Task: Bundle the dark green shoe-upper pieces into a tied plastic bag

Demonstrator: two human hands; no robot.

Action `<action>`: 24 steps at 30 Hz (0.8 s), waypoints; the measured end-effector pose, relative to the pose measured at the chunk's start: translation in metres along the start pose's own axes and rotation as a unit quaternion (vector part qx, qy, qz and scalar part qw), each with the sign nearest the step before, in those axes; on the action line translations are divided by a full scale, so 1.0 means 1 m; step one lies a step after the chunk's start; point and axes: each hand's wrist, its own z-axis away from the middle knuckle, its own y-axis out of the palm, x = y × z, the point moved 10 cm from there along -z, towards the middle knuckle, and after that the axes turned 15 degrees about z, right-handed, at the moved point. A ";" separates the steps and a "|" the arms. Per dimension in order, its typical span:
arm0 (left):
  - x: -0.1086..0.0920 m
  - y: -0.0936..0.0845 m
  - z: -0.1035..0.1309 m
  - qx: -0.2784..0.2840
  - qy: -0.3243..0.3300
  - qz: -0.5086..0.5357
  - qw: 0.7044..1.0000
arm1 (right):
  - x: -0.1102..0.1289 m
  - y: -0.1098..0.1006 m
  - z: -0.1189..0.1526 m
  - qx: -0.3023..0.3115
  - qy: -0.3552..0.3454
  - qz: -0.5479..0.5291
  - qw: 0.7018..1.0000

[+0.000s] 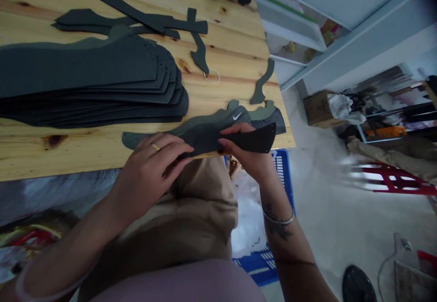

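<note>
Dark-grey matte flat strip w/ flared end (257,139) at near edge of pale knotty-wood table (85,154), close to R corner. R hand (251,158) closed on it, pinching btwn thumb + fingers. L hand (150,161): thumb + forefinger close together at strip's L part; can't tell if gripping. Stack of dark-grey curved flat sheets (85,69) beyond L hand; wood shows btwn stack + edge. Blue slotted plastic basket (286,179) below edge. Strip: smooth, sides curved, tiny holes near flared-end corners.
</note>
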 end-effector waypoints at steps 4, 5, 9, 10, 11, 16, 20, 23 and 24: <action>-0.001 0.001 0.000 0.009 0.004 -0.005 1.000 | -0.001 0.002 0.000 0.008 -0.003 0.001 1.000; -0.001 0.002 0.000 0.010 0.005 -0.006 1.000 | -0.001 0.003 0.000 0.009 -0.003 -0.001 1.000; 0.000 0.003 -0.001 0.013 0.008 -0.003 1.000 | -0.002 0.003 0.001 0.010 0.000 -0.002 1.000; 0.000 0.004 -0.002 0.013 0.007 -0.002 1.000 | -0.002 0.003 0.001 0.009 -0.001 -0.002 1.000; 0.001 0.004 -0.002 0.014 0.009 0.001 1.000 | -0.002 0.003 0.001 0.008 -0.002 -0.001 1.000; -0.005 0.008 0.000 0.030 0.044 -0.024 0.998 | -0.001 0.005 0.000 0.013 -0.006 0.005 1.000; -0.009 0.012 -0.002 0.031 0.049 -0.076 0.995 | 0.007 0.001 0.001 -0.003 -0.030 0.027 0.999; -0.009 0.013 -0.006 0.022 0.044 -0.084 0.995 | 0.017 -0.017 0.008 -0.075 -0.039 0.078 0.993; -0.010 0.014 -0.008 0.021 0.045 -0.083 0.995 | 0.019 -0.027 0.012 -0.113 -0.031 0.084 0.990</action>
